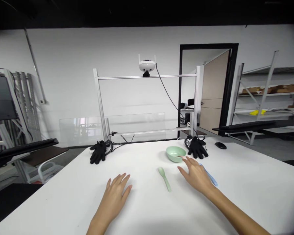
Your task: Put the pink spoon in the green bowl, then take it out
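Observation:
My left hand (115,195) lies flat on the white table (63,195), fingers stretched out, holding nothing. My right hand (195,174) is open too, palm down, fingers pointing toward a pale green bowl (175,153) just beyond its fingertips. A pale green spoon (165,178) lies on the table between my hands, closer to the right one. A light blue utensil (210,178) lies partly hidden under my right hand.
Two black gloves with cables lie at the back of the table, one at the left (98,151), one at the right (198,147). A black mouse (220,145) sits far right. An aluminium frame (147,77) carrying a white camera (147,65) stands behind the table.

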Demonstrator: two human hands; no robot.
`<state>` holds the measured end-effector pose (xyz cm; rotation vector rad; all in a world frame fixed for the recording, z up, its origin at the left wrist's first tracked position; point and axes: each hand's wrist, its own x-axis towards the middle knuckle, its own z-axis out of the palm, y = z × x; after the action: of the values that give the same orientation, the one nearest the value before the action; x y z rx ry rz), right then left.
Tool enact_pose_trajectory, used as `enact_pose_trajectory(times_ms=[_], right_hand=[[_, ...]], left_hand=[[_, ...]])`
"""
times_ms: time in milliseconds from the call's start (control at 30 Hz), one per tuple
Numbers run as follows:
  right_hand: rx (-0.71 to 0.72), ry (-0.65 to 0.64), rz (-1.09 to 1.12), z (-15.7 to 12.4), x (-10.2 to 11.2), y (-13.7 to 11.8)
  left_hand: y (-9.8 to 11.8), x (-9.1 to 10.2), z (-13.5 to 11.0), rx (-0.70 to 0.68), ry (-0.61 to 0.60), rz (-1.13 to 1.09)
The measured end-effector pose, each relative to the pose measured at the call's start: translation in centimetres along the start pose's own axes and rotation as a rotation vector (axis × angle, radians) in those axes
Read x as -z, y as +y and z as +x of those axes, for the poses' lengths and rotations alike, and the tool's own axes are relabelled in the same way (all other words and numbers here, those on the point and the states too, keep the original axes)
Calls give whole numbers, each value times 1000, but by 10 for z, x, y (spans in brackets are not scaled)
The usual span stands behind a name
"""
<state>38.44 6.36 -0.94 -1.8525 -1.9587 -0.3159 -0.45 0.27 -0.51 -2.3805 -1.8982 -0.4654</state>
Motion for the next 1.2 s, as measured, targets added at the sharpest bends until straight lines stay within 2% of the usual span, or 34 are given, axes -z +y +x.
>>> enact_pose_trajectory(times_ms=[200, 367, 1033, 1200], right_hand=[[-22, -50, 13, -29, -23, 7], [-25, -72, 49, -38, -33, 9], [-29, -40, 43, -38, -29, 8], [-18, -50, 38, -19, -17, 7]], left_hand=[[2, 1, 0, -4, 10, -4], [4, 1, 0, -9, 6, -6], [4, 1, -3, -11, 24, -15], [4, 0, -1, -4, 8, -9]])
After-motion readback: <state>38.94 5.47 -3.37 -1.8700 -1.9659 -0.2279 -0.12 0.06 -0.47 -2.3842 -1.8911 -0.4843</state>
